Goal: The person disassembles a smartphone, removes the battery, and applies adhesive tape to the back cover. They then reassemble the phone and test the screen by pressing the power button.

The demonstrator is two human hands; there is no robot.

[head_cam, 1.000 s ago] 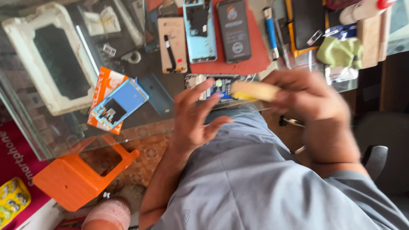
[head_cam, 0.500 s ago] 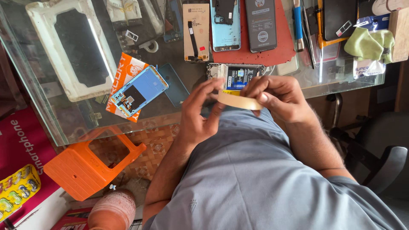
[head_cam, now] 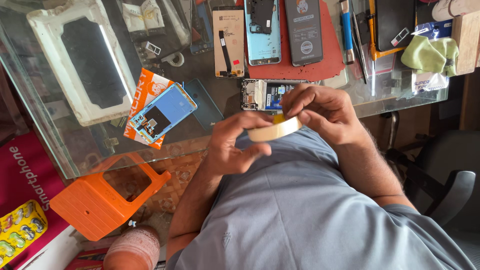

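A person in a grey shirt held a cream roll of tape (head_cam: 276, 129) at chest height, just off the near edge of the glass table (head_cam: 75, 150). The left hand (head_cam: 235, 145) was clamped on the roll's rim, thumb below and fingers curled over the top; the right hand (head_cam: 320, 112) pinched its far side, fingertips together as if working at the tape's free end.

Just beyond the roll, on the table, lay an opened phone (head_cam: 267, 94) with its battery exposed. Farther from the roll sat a red mat (head_cam: 325, 67) carrying a light-blue phone frame (head_cam: 263, 32) and a dark back cover (head_cam: 303, 30). Left of the roll lay a blue phone housing (head_cam: 162, 112) on an orange-and-white packet (head_cam: 145, 87).

With the roll held over the person's lap rather than the table, a slip looked likely to send it to the floor; a strip pulled loose could also fold onto itself.

The tape's free end was hidden under the right fingers, and the opened phone was partly covered by that hand. Tools at the table's far edge were cut off.
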